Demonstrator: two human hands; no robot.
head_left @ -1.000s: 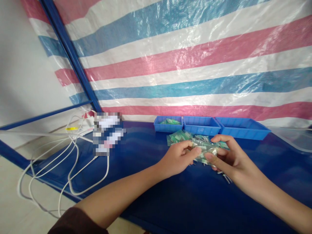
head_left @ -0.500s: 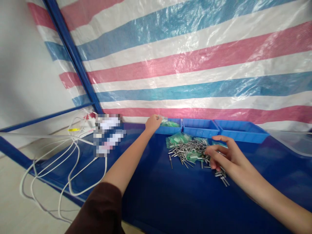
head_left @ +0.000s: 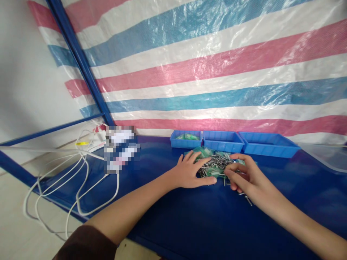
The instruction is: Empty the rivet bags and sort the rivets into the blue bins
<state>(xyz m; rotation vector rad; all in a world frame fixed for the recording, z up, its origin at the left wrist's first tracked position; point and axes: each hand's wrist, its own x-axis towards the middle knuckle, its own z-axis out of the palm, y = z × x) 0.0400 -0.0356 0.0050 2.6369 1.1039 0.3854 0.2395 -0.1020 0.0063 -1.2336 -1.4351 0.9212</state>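
A heap of silvery blind rivets (head_left: 220, 159) lies on the blue tabletop, mixed with small green plastic packets (head_left: 215, 171). My left hand (head_left: 191, 170) is open at the heap's left side, fingers spread over its edge and thumb pointing right. At the right side, my right hand (head_left: 245, 175) is loosely curled with index finger and thumb apart; nothing shows between them. Its lower fingers are partly hidden. Behind the heap, a small blue bin (head_left: 187, 145) contains green packets.
Two more blue bins, a middle one (head_left: 222, 146) and a longer one (head_left: 271, 150), stand along the back. A clear plastic container (head_left: 325, 159) is at far right. White cables (head_left: 78, 195) loop at left beside a blurred-out item (head_left: 120, 150). Striped sheeting (head_left: 189, 72) hangs behind.
My left hand has come back from the left bin to the heap, and its closed fingers have spread. My right hand has stayed by the heap, shifting only slightly left.
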